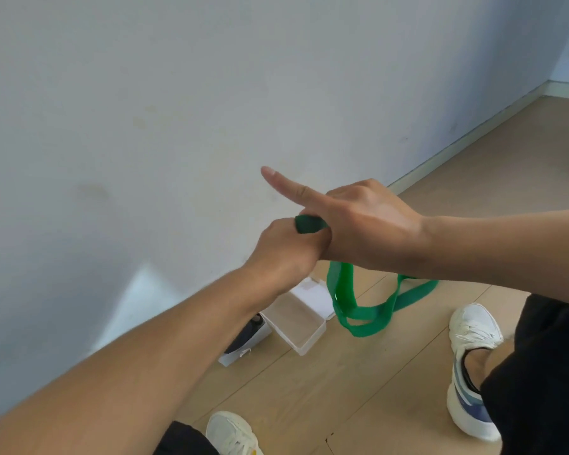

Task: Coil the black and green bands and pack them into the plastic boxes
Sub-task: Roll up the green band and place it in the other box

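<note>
Winding the green band (358,310) into a coil, we are working with both hands raised in front of the wall (145,93), above the 2 boxes on the floor (358,372). Our left hand (284,249) is curled into a fist around the started roll, and a short green end is peeking out at its top; we are holding it tight, most likely so the turns do not spring loose. Our right hand (368,221) is pressing against that roll with its index finger stretched out straight and the other fingers folded; it seems to be feeding the band round, though we cannot tell exactly what its hidden fingers are pinching.

From under our right wrist the rest of the green band is hanging in loose loops, trailing down toward the floor near the open box (296,323). That slack is probably being left free so it can be drawn up turn by turn.

The open box is standing empty with its lid folded back, placed just below our hands so the finished coil can drop straight in. Beside it, the other box (243,343) is showing something dark inside, apparently the black band (243,334), so we are judging that half as already done. Our 2 shoes (473,366) are planted on either side.
</note>
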`<act>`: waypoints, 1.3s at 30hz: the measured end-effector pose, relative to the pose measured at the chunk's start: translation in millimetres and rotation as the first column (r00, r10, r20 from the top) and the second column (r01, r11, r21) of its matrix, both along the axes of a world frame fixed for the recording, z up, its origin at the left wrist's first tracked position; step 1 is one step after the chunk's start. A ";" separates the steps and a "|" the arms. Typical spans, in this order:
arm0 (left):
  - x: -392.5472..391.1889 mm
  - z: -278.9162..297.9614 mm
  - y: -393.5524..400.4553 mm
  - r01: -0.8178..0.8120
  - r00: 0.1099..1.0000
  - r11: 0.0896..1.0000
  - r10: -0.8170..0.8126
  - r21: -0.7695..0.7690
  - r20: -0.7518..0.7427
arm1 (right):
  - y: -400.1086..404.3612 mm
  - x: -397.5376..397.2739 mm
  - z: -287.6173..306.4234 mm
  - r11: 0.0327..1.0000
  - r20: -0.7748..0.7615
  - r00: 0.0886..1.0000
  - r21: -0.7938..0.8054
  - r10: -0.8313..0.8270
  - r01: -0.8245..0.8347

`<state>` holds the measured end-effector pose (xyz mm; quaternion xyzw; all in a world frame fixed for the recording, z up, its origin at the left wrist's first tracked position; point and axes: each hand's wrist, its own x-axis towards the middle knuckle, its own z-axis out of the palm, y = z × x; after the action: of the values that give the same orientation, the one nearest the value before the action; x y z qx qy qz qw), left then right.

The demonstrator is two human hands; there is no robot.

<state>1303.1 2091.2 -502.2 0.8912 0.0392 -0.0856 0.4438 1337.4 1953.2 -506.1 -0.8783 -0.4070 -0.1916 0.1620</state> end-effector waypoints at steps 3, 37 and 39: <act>8.0 2.2 5.5 -0.022 1.000 0.993 0.023 -0.116 0.013 | 4.1 -6.8 12.8 0.992 -0.187 0.978 0.064 -0.095 0.108; 14.8 26.2 33.0 -0.001 0.999 0.970 0.008 -0.242 0.031 | -1.6 -5.2 19.3 0.941 -0.358 0.933 0.304 -0.029 0.146; 15.3 28.1 37.6 0.055 0.998 0.952 -0.062 -0.300 -0.016 | -3.0 -4.1 20.8 0.935 -0.449 0.893 0.320 0.007 0.154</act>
<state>1318.5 2128.7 -474.1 0.8133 0.0051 -0.1149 0.5703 1333.3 1950.2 -485.3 -0.8710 -0.2851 -0.0615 0.3954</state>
